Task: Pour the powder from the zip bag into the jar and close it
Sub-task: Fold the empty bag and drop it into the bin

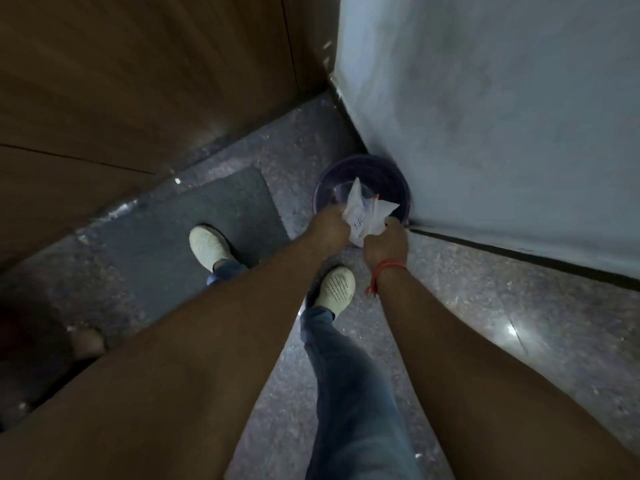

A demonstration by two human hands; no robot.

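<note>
The speckled stone floor (450, 306) carries a dark round bin (332, 181) just beyond the left hand (329, 226), and a grey mat (194, 216) to its left.

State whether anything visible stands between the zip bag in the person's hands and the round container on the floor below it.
Nothing visible does. The left hand and right hand hold the zip bag over the open purple container on the floor; only air shows between them.

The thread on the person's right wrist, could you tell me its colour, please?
Red thread, clearest in the head view.
</note>
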